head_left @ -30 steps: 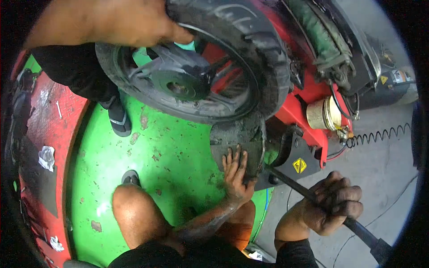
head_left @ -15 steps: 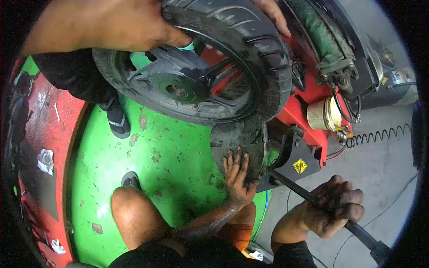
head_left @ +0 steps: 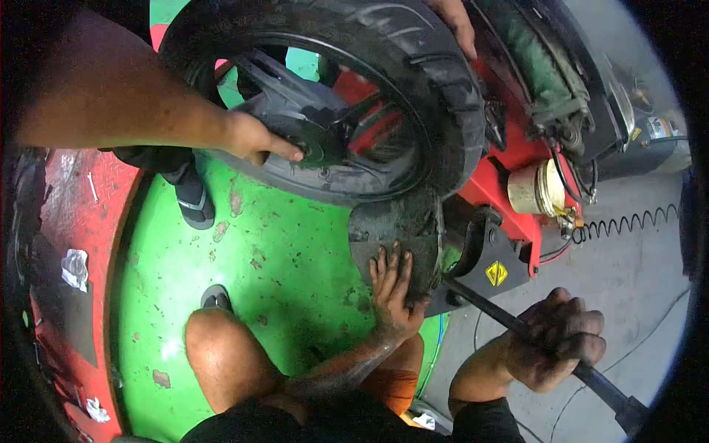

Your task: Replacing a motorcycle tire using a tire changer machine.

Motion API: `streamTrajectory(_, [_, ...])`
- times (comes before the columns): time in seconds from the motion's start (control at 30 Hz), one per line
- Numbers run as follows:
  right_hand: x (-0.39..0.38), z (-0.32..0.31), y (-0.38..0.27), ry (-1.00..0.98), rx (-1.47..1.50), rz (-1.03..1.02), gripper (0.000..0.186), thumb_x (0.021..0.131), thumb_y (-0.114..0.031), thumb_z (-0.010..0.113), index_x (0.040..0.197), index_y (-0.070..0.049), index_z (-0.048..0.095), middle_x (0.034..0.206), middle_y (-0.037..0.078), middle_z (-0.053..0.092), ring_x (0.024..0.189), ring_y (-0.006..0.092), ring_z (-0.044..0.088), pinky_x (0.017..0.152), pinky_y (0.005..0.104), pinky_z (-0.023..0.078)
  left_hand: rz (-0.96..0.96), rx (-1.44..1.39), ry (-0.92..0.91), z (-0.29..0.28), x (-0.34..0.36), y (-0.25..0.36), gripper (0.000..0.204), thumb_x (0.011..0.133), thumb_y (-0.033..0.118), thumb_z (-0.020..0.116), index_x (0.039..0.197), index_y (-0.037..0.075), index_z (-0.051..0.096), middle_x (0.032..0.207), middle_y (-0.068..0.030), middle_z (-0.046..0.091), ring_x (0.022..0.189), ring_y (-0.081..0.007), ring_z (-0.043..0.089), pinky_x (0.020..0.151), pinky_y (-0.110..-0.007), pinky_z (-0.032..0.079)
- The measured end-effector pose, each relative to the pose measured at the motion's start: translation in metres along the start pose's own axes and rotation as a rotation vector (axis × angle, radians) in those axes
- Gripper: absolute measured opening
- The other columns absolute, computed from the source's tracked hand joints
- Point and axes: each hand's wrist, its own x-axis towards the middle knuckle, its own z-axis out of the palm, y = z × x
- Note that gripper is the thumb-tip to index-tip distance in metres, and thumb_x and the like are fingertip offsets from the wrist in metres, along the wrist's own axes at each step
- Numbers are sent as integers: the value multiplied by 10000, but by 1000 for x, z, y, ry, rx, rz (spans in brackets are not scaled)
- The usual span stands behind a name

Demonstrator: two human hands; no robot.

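My left hand (head_left: 394,292) lies flat on a dark curved plate (head_left: 369,255), its fingers stretched out. Closed round a long black lever bar (head_left: 491,310) is my right hand (head_left: 565,343), at the lower right. The plate's far end meets the side of a motorcycle wheel (head_left: 362,192), whose black tyre (head_left: 447,96) still sits on the rim. A co-worker's hand (head_left: 258,140) reaches in from the left, its finger at the hub (head_left: 317,144). Another hand (head_left: 456,28) rests against the tyre's upper right.
A red machine body (head_left: 509,199) stands behind the wheel, with a cream cylinder (head_left: 528,190) and a coiled black hose (head_left: 628,221). To the left is a red platform (head_left: 118,177) bearing a wrench (head_left: 93,187) and a crumpled wrapper (head_left: 74,269). The floor (head_left: 170,295) is green, chipped paint.
The co-worker's arm on the left has moved down from the rim's upper edge to the hub. The wheel has shifted slightly. Both my hands stay nearly where they were.
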Motion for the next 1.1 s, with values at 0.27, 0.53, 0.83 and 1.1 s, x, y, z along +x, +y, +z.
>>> streamTrajectory(0.27, [6, -1, -6, -59, 34, 63, 274, 926, -231, 606, 760, -132, 412, 751, 20, 411, 525, 140, 397, 505, 296, 332, 10, -42, -1, 0, 0, 2, 778, 936, 591, 499, 1455, 14, 443, 1527, -240, 362, 1430, -498, 256, 1133, -659, 122])
streamTrajectory(0.53, [7, 3, 2, 27, 27, 54, 261, 922, -237, 613, 775, -130, 426, 760, 27, 411, 559, 157, 424, 515, 309, 351, 9, -57, -28, 0, 9, -2, 759, 934, 576, 510, 1455, 27, 451, 1521, -232, 375, 1427, -499, 264, 1132, -659, 120])
streamTrajectory(0.83, [15, 7, 35, 19, 16, 4, 218, 886, -238, 574, 809, -90, 433, 797, 57, 431, 732, 185, 456, 642, 337, 461, 60, -47, 4, 10, 20, -9, 693, 949, 556, 496, 1447, 75, 473, 1467, -234, 415, 1409, -489, 294, 1123, -675, 136])
streamTrajectory(1.1, [22, 31, 43, 215, -159, -72, 39, 785, -12, 442, 758, -24, 466, 696, 72, 448, 556, 115, 400, 439, 271, 317, 210, -67, 234, 9, 32, -6, 553, 970, 447, 489, 1373, 70, 457, 1435, -246, 358, 1358, -478, 289, 1116, -647, 166])
